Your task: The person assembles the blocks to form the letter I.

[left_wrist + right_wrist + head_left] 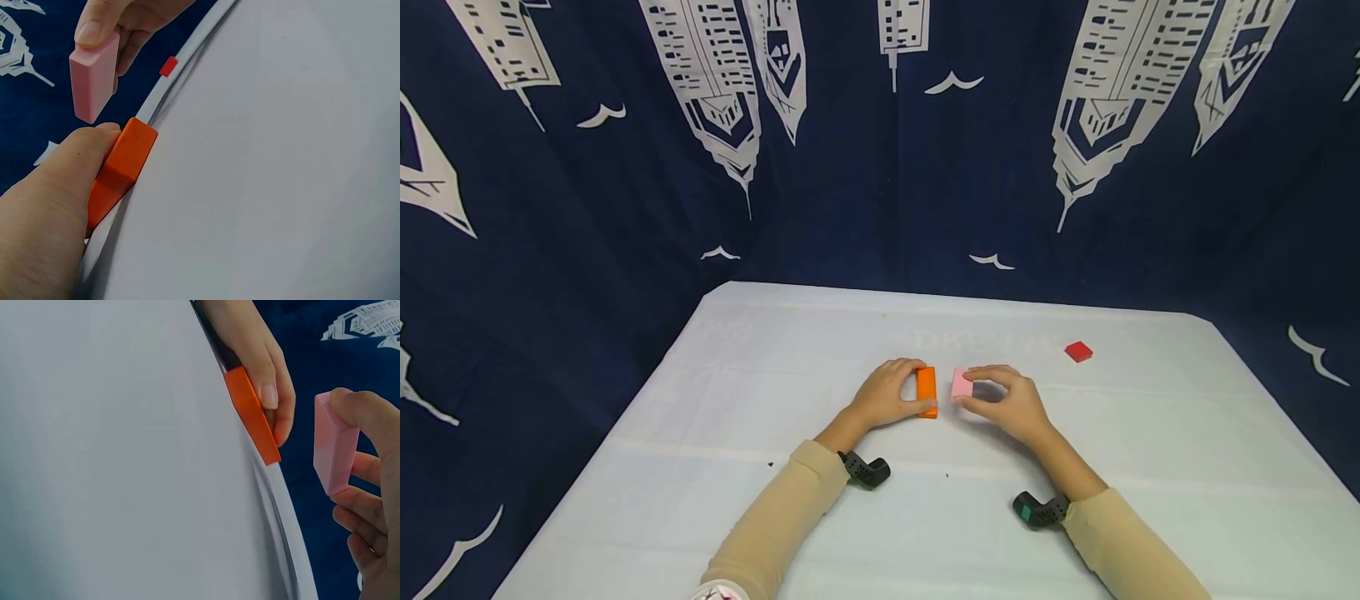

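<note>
An orange block [927,392], long and rectangular, is on the white table. My left hand [889,395] grips it by its two ends, thumb on the near end and fingers at the far end. Just to its right, my right hand [1009,403] pinches a smaller pink block [961,384] between thumb and fingers. A narrow gap separates the two blocks. In the right wrist view the pink block [334,444] appears held up off the table, beside the orange block [252,415]. The left wrist view shows the left thumb [94,140] against the orange block [123,165].
A red block [1078,352] lies farther back on the right of the white table [880,517]. Small dark specks dot the tabletop in front of the hands. Behind the table hangs a dark blue curtain [895,183] with white building prints.
</note>
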The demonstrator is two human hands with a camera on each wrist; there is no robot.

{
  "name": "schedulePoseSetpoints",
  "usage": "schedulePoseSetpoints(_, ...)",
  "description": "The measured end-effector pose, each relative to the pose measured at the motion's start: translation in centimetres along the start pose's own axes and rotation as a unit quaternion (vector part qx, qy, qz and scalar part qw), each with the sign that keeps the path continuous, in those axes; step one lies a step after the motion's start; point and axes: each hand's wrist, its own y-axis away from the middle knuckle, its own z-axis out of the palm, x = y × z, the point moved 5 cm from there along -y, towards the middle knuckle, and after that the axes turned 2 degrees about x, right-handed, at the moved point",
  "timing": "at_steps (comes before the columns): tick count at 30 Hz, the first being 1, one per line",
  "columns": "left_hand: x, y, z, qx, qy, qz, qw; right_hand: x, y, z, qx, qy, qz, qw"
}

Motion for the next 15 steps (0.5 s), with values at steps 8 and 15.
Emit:
schedulePoseSetpoints(8,0.0,0.0,-0.1,0.006,0.005,0.006,1.0,-1.0,0.6,0.6,-0.008,-0.011,-0.029,0.9995)
schedulePoseSetpoints(15,0.1,-0.1,-0.1,-0.003,0.001,0.003,1.0,-1.5,0.9,1.1,-0.015,-0.014,-0.051,0.9985)
